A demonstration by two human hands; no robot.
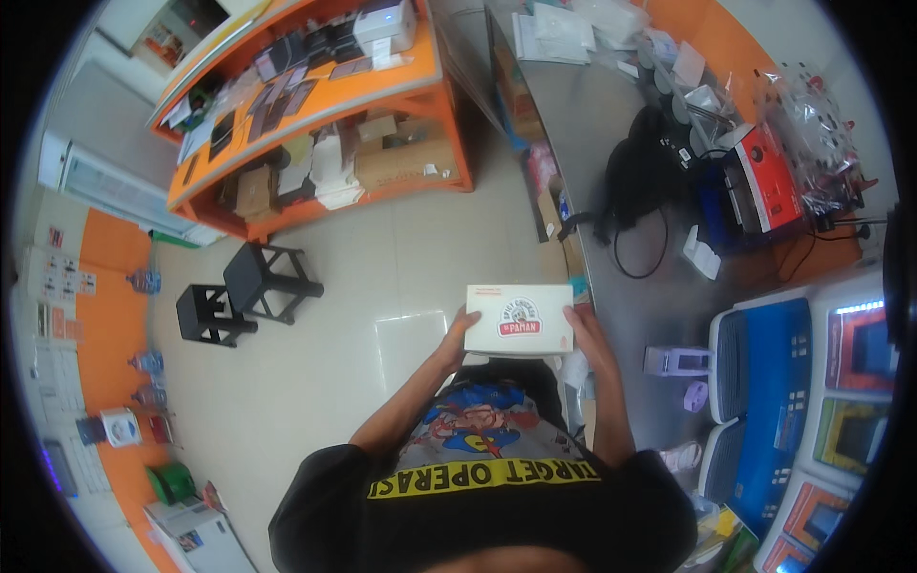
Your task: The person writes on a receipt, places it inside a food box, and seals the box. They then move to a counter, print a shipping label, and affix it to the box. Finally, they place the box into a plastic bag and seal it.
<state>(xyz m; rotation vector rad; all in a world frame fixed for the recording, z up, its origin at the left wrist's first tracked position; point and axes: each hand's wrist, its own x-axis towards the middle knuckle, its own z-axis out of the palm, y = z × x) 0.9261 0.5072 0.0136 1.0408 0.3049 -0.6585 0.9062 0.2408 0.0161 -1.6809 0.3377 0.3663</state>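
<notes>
A white cardboard food box (519, 320) with a printed chicken logo is held level in front of my body. At its left end, my left hand (456, 336) grips the edge with the thumb on top. My right hand (586, 335) clasps the opposite end the same way. The lid appears closed, so the contents are hidden. Both hands' fingers are out of sight beneath the box. Just right of my right hand runs the edge of a grey counter (616, 315).
Two black stools (261, 276) stand on the tiled floor to the left. Ahead is an orange shelf desk (423, 68) bearing a white printer (385, 29) and phones. A black bag (637, 168), a red box (770, 179) and a lilac tape dispenser (677, 361) occupy the counter.
</notes>
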